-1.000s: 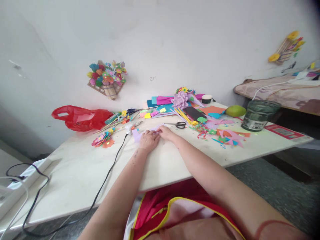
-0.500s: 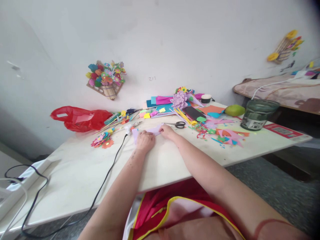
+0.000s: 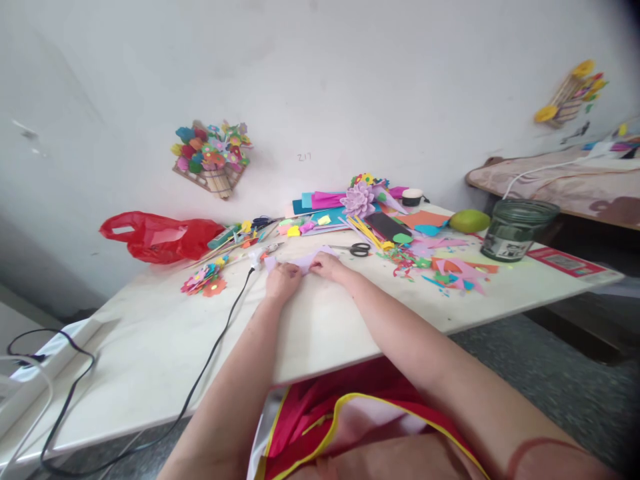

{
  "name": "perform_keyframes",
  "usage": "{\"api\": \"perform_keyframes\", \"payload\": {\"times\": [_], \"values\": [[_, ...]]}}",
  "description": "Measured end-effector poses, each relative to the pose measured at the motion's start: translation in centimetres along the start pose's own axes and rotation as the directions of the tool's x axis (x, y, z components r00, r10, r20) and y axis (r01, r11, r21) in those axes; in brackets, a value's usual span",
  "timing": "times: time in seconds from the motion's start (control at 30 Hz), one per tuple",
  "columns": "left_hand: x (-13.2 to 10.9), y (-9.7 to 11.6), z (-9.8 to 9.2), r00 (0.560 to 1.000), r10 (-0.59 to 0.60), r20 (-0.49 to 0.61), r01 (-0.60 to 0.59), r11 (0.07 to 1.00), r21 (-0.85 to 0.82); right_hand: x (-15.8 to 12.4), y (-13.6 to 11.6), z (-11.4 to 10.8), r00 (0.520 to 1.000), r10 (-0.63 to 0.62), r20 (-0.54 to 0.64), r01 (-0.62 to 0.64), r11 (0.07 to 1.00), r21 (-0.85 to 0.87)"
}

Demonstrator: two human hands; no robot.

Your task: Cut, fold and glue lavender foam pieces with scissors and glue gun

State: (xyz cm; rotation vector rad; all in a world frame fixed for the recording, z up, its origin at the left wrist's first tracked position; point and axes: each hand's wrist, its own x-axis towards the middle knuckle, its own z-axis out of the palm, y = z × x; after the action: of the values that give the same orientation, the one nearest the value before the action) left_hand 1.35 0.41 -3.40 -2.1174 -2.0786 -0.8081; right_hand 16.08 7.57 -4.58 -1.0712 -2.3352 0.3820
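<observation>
A pale purple craft sheet lies on the white table in front of me, its near edge between my hands. My left hand is closed on the sheet's left part, fingers bent and pressed down. At the right part, my right hand pinches the near edge between thumb and fingers. Just beyond my right hand rest black-handled scissors. A white-tipped tool with a black cord, likely a glue gun, lies to the left of the sheet.
Left are foam flowers and a red plastic bag. Coloured sheets and a purple flower are at the back. Right are scraps, a green fruit and a glass jar. The black cord crosses the table's left side.
My right hand has moved left and slightly nearer along the sheet, closer to my left hand. My left hand has shifted a little left, and the sheet has turned slightly.
</observation>
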Motion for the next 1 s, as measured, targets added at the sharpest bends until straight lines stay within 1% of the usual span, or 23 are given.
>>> {"api": "perform_keyframes", "payload": {"times": [0.03,0.1,0.23,0.5,0.77,0.9,1.0], "values": [[0.1,-0.3,0.0,0.999,-0.041,0.003,0.041,0.998,-0.041,0.0,0.0,0.0,1.0,0.015,-0.001,-0.015,1.0,0.001],[0.3,-0.9,0.1,0.997,-0.071,0.018,0.073,0.992,-0.106,0.1,-0.1,0.0,0.998,0.058,0.004,-0.058,0.998,0.008],[0.6,-1.5,0.3,0.999,-0.03,0.028,0.034,0.989,-0.143,0.1,-0.4,-0.1,0.993,0.118,0.012,-0.119,0.993,0.013],[0.7,-1.7,0.3,0.997,0.061,0.039,-0.058,0.995,-0.081,0.2,-0.8,-0.1,0.987,0.158,0.025,-0.157,0.987,-0.02],[0.9,-1.9,0.5,0.998,0.053,0.023,-0.051,0.996,-0.078,0.3,-0.8,0.0,0.983,0.184,0.014,-0.184,0.983,-0.03],[0.8,-1.5,0.3,0.997,0.068,0.027,-0.068,0.998,-0.013,0.4,-0.9,-0.1,0.979,0.203,0.018,-0.202,0.979,-0.031],[0.6,-1.1,0.0,0.998,0.046,0.04,-0.049,0.997,0.058,0.5,-1.0,0.0,0.975,0.222,0.025,-0.221,0.974,-0.043]]}}
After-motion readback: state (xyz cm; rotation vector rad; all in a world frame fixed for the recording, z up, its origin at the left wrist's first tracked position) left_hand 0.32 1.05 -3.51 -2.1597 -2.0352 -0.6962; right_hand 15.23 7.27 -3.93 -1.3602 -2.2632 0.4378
